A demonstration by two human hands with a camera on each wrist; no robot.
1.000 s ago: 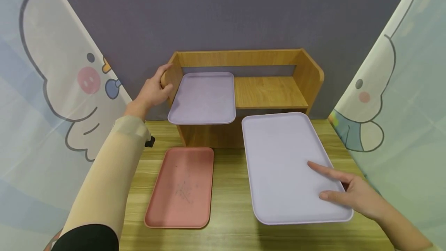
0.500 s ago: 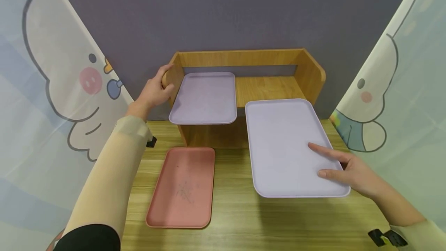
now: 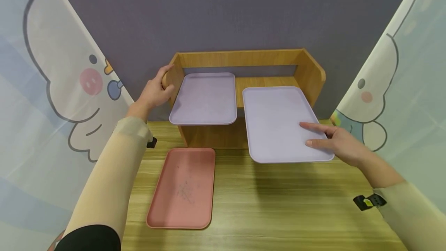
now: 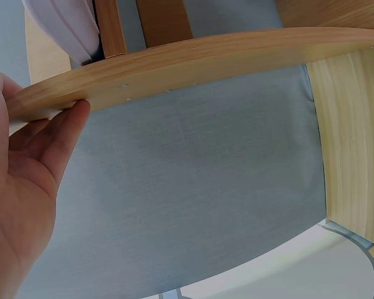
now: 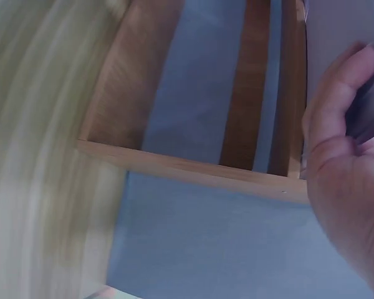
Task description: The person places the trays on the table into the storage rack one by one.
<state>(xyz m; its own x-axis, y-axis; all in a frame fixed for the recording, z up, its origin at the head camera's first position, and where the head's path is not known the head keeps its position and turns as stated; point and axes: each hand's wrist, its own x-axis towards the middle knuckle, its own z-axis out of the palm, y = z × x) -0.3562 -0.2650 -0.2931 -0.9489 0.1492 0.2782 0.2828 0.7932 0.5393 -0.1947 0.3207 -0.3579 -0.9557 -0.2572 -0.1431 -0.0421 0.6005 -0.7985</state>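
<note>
My left hand (image 3: 152,94) grips the upper left side panel of a small wooden shelf (image 3: 209,58); the left wrist view has its fingers against the panel's outer face. A pale lilac tray (image 3: 205,98) lies on the left half of the upper board and juts past its front edge. With thumb and fingers at its right edge, my right hand (image 3: 343,144) holds a second lilac tray (image 3: 278,123). That tray is raised above the table, its far end overlapping the right half of the upper board in the head view. The fingers under it are hidden there.
A pink tray (image 3: 181,189) rests on the wood-grain table (image 3: 271,212), in front of the shelf's left side. Behind the shelf stands a grey panel (image 3: 244,11). Cartoon-printed curtains (image 3: 411,88) hang on both sides.
My right hand has carried the second lilac tray away from me, up towards the shelf's right half. My left hand keeps its grip on the side panel.
</note>
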